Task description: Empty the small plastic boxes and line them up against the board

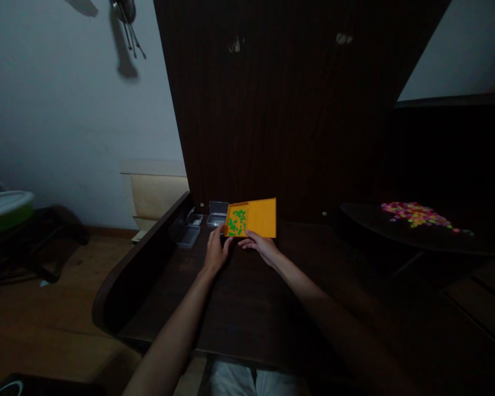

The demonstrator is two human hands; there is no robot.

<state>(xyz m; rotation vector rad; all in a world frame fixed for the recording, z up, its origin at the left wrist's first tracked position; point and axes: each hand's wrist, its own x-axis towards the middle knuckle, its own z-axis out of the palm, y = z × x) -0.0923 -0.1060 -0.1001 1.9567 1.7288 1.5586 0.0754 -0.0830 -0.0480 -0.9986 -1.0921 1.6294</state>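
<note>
A yellow box (262, 218) lies opened out, its plain flat half on the right. Many small green pieces (236, 221) are scattered in the shallow left half. My left hand (216, 252) grips the box at its lower left corner. With the thumb on the near edge, my right hand (262, 246) holds it near the middle, fingers reaching below. Just behind and left of the box sits a clear plastic case (218, 213) with its lid raised. Another clear container (188, 236) lies further left on the dark desk (239, 297).
A heap of small pink, orange and yellow pieces (416, 214) lies on a dark surface to the right. A raised side panel (144, 264) bounds the desk's left edge, and a tall dark board (280, 121) rises behind. A green tub with a pale lid (8, 204) stands far left.
</note>
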